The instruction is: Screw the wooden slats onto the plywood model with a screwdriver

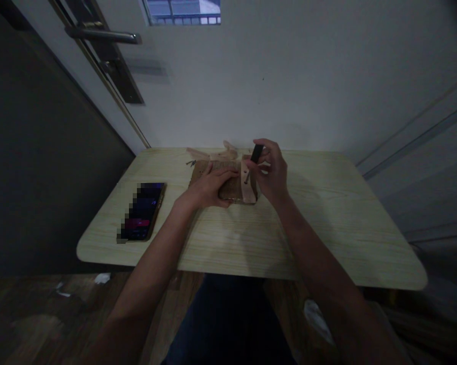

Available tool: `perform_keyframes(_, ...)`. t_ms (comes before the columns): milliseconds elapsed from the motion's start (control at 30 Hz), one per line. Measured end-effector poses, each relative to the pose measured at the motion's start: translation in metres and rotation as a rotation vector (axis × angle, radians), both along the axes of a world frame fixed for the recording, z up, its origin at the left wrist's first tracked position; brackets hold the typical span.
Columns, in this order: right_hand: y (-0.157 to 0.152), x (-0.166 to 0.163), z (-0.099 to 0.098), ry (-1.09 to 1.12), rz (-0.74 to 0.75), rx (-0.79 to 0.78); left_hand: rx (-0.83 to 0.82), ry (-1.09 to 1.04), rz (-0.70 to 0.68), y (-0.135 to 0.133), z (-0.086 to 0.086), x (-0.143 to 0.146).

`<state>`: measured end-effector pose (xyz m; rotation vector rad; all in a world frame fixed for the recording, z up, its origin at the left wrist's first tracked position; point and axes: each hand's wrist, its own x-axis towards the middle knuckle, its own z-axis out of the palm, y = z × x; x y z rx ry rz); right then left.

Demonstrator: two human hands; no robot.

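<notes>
A brown block (232, 190), cardboard-like in look, lies near the back edge of the table. My left hand (209, 187) rests flat on its left part, fingers stretched out and thumb by the front edge. Across the block's right end runs a pale tan strip (248, 192) with small dark holes. My right hand (272, 170) pinches a black-handled screwdriver (256, 153) between thumb and fingers, tilted. Its thin shaft points down at a hole in the strip; whether the tip sits inside, I cannot tell.
Crumpled tan scraps (228, 152) lie behind the block. On the table's left side is a phone (146, 210) with its screen lit. The pale wooden table (346, 218) stands against a white door with a metal handle (106, 35).
</notes>
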<state>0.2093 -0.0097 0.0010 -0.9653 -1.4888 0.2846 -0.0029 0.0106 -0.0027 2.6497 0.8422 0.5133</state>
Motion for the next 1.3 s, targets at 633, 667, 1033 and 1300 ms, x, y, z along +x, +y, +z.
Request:
perform_keyframes(633, -0.001, -0.003, 0.000, 0.039, 0.149, -0.002, -0.021, 0.038, 0.006, -0.001, 0.003, 0.001)
perform_keyframes(667, 0.000, -0.003, -0.001, 0.044, 0.134, 0.009, -0.022, 0.044, 0.009, -0.002, 0.003, 0.001)
perform_keyframes(1033, -0.005, -0.001, 0.000, 0.063, 0.180, -0.059, -0.014, 0.061, -0.008, 0.001, -0.001, 0.000)
perform_keyframes(1300, -0.002, 0.003, 0.001, 0.040, 0.231, -0.074, -0.003, 0.057, -0.006, 0.000, -0.001, 0.002)
